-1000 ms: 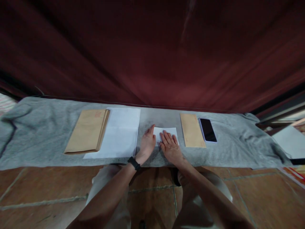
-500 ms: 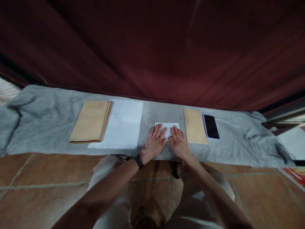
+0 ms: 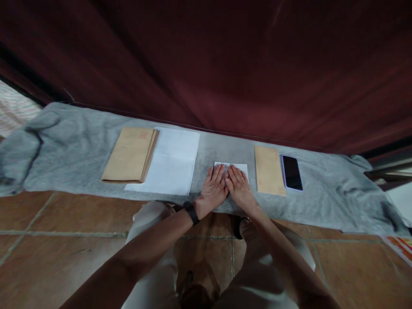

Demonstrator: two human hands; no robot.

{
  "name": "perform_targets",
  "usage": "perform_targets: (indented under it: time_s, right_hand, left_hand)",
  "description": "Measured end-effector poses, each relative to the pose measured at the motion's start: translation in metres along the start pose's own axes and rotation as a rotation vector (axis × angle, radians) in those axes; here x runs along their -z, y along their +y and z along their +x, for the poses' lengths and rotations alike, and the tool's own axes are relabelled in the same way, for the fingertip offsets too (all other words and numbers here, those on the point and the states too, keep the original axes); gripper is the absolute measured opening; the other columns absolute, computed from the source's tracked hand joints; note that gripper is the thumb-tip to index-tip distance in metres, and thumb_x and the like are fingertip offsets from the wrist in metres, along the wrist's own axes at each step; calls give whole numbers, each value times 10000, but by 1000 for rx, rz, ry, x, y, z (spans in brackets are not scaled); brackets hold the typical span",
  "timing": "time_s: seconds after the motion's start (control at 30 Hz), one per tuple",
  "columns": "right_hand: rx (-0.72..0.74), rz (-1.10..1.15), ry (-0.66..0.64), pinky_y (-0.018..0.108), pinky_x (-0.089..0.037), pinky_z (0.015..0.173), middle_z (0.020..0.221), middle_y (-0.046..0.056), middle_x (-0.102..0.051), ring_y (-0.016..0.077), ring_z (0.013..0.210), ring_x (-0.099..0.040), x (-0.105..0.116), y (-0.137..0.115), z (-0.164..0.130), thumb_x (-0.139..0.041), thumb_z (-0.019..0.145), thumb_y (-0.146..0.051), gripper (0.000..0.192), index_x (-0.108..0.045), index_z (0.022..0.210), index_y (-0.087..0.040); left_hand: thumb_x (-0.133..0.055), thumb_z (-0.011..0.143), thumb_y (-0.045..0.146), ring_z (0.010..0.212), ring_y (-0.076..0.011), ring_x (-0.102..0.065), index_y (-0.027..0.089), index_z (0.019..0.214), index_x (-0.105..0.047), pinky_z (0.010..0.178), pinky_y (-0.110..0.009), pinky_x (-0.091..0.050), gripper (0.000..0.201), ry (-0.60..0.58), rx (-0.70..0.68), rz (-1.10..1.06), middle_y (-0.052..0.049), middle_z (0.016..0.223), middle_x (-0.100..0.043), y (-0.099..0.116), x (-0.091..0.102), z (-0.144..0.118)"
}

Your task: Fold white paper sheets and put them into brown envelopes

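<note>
A small folded piece of white paper (image 3: pixel 243 167) lies on the grey cloth, mostly covered by my hands. My left hand (image 3: pixel 215 186) presses flat on its left part, fingers stretched out. Flat on the right part rests my right hand (image 3: pixel 240 186), its fingers extended too. The two hands touch, thumb side to thumb side. Just right of them lies a single brown envelope (image 3: pixel 269 171). To the left are large white sheets (image 3: pixel 175 161), partly under a stack of brown envelopes (image 3: pixel 130 154).
A phone (image 3: pixel 292 172) with a dark screen lies beside the single envelope. The grey cloth (image 3: pixel 74 150) covers a long, narrow surface. Behind it hangs a dark red curtain (image 3: pixel 206 64). My knees are close to the front edge, above a tiled floor (image 3: pixel 80 257).
My hands have slid closer together on the folded paper and now touch. The view has tilted slightly, shifting the things on the cloth to the right in the picture.
</note>
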State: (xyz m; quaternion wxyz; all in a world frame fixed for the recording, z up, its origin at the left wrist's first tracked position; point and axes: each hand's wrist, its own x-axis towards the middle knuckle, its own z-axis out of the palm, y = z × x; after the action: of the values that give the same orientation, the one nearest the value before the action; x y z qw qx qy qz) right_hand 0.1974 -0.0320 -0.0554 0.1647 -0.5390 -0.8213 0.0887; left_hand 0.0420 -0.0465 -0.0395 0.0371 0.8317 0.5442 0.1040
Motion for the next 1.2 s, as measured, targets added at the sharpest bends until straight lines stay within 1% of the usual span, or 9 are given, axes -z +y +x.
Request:
perform_targets:
  time_s: [0.1, 0.23, 0.4, 0.57, 0.83, 0.9, 1.0, 1.07, 1.2]
  right_hand:
    - [-7, -51, 3, 493, -231, 1270, 1658, 129, -343, 232, 1554, -280, -2, 2, -1, -253, 1091, -401, 585, -336, 1606, -138]
    - [-18, -102, 21, 490, -238, 1261, 1663, 127, -335, 239, 1557, -271, -2, 11, -5, -239, 1094, -376, 567, -363, 1594, -140]
    - [-47, -151, 61, 489, -260, 1249, 1673, 134, -312, 252, 1549, -288, -2, 19, -9, -278, 1089, -360, 563, -329, 1608, -148]
    - [-68, -159, 77, 500, -285, 1236, 1669, 164, -309, 277, 1553, -272, -1, 22, -12, -319, 1084, -407, 599, -314, 1610, -120]
    - [-102, -156, 144, 540, -313, 1221, 1634, 229, -351, 324, 1532, -309, 2, 20, -23, -368, 1071, -432, 653, -304, 1600, -54]
    - [-77, -143, 115, 562, -296, 1229, 1637, 225, -349, 326, 1535, -306, 6, 19, -27, -391, 1065, -417, 643, -312, 1600, -69]
    - [43, -93, -8, 570, -290, 1239, 1651, 173, -346, 304, 1534, -320, 18, 22, -31, -432, 1050, -385, 604, -345, 1598, -146]
    - [108, -68, -74, 548, -321, 1235, 1656, 152, -346, 291, 1528, -338, 28, 25, -30, -468, 1030, -351, 584, -388, 1579, -168]
    - [150, -78, -110, 491, -379, 1220, 1629, 161, -395, 276, 1497, -400, 43, 30, -26, -520, 941, -190, 579, -480, 1517, -136]
  left_hand:
    - [-376, 1028, 309, 1580, -293, -193, 81, 1575, -358, 1290, -537, -148, 593, -12, 0, -2, -183, 1677, -282, 1, 0, 0]
    - [-361, 1041, 339, 1575, -309, -208, 70, 1563, -384, 1298, -528, -119, 586, -36, 3, -17, -193, 1667, -304, 3, 3, 0]
    - [-394, 1035, 399, 1563, -312, -248, 105, 1564, -389, 1294, -543, -122, 605, -25, 16, -24, -174, 1667, -318, 4, 5, 0]
    - [-419, 1025, 413, 1557, -324, -263, 119, 1562, -393, 1285, -556, -141, 614, -11, 17, -16, -163, 1665, -329, 3, 4, -1]
    - [-417, 1030, 421, 1558, -345, -255, 124, 1564, -397, 1282, -578, -116, 612, -37, 16, -3, -178, 1667, -316, 3, 3, -2]
    - [-411, 1033, 420, 1558, -343, -255, 132, 1564, -398, 1275, -588, -131, 605, -45, 26, -9, -172, 1672, -306, 2, 3, -2]
    - [-443, 1019, 428, 1554, -343, -267, 131, 1550, -415, 1260, -581, -187, 609, -48, 6, -29, -179, 1669, -309, -3, 7, -2]
    - [-492, 995, 419, 1539, -341, -305, 115, 1522, -443, 1250, -542, -239, 610, -57, -38, -41, -197, 1647, -350, -8, 12, -1]
    - [-565, 938, 292, 1497, -314, -395, 97, 1446, -516, 1228, -450, -315, 546, -111, -110, -50, -210, 1582, -454, -21, 24, 5]
